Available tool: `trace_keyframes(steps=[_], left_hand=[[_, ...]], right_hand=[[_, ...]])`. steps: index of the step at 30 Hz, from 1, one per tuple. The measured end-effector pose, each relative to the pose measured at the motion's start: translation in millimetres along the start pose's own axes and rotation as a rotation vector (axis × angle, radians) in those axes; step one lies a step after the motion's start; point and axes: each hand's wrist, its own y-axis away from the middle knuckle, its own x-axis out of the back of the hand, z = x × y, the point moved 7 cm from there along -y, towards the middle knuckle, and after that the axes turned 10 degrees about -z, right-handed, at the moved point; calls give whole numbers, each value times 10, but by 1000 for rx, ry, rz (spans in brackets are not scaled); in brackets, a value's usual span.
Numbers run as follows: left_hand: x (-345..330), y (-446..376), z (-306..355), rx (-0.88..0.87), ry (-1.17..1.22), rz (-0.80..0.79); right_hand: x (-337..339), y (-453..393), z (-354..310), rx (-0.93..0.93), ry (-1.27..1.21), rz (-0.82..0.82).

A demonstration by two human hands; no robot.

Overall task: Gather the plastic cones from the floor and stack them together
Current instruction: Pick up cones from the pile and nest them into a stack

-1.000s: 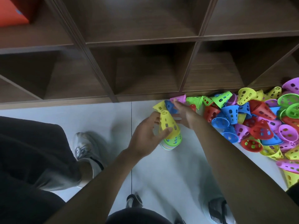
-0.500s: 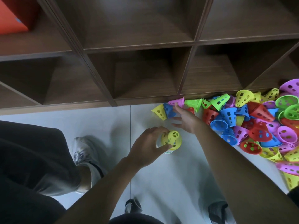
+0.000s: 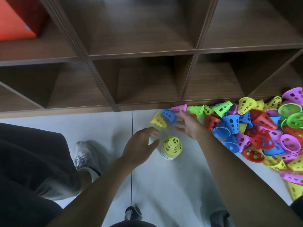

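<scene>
A stack of cones [image 3: 171, 148] with a yellow perforated cone on top stands upright on the pale floor. My left hand [image 3: 141, 145] hovers just left of it, fingers relaxed, holding nothing. My right hand [image 3: 188, 123] reaches beyond the stack with spread fingers. Its fingertips are at a blue cone [image 3: 168, 115] and a pink cone [image 3: 179, 108] lying on their sides. A loose yellow cone [image 3: 158, 121] lies just left of the blue one. A big pile of coloured cones [image 3: 262, 128] covers the floor at the right.
A dark wooden cubby shelf [image 3: 147, 79] runs along the far edge of the floor; an orange object [image 3: 13, 25] sits in its upper left compartment. My legs and shoes [image 3: 85, 158] are at the left and bottom.
My left hand set the stack down on the floor and let go of it. My right hand stays stretched toward the blue and pink cones.
</scene>
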Motion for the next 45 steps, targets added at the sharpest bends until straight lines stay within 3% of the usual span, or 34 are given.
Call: trace_keyframes(steps=[8, 19, 25, 28, 32, 36, 40, 45], left_hand=[[86, -118, 61, 65, 58, 97], [179, -97, 224, 89, 484, 195], [310, -43, 115, 45, 494, 309], [338, -28, 171, 29, 432, 293], [253, -97, 282, -4, 240, 114], [103, -126, 387, -65, 78, -58], [-48, -113, 424, -81, 28, -132], [-240, -43, 484, -113, 40, -188]], right_hand=[[208, 311, -200, 105, -90, -101], [-223, 528, -275, 27, -42, -449], [-391, 491, -324, -8, 7, -506], [-305, 406, -321, -25, 22, -380], [55, 311, -234, -20, 82, -70], [253, 316, -124, -32, 58, 12], [452, 309, -47, -34, 57, 139], [446, 230, 89, -58, 142, 106]])
